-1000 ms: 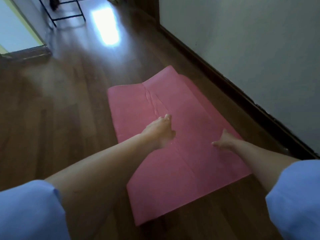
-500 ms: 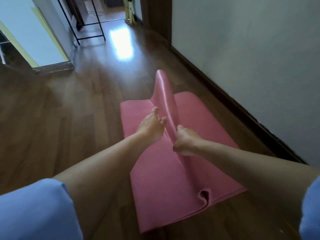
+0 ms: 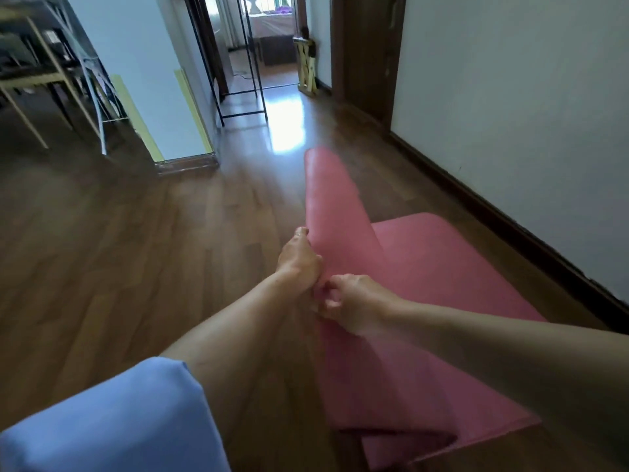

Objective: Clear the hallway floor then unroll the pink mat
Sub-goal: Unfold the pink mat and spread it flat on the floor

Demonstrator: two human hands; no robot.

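Observation:
The pink mat lies on the wooden hallway floor beside the right wall. Its left half is lifted into a tall fold that rises toward the far end. My left hand grips the raised fold from the left side. My right hand pinches the same fold just below and to the right, fingers closed on the pink material. The near end of the mat curls over itself close to the bottom edge of the view.
A white wall with dark skirting runs along the right. A black metal rack stands ahead on the left beside a wall corner. Chair legs show at far left. A folded wooden stand leans by the far doorway.
Both hands went from resting on the flat mat to gripping a fold of it, and they have raised that fold higher and leftward. The view has tilted up the hallway.

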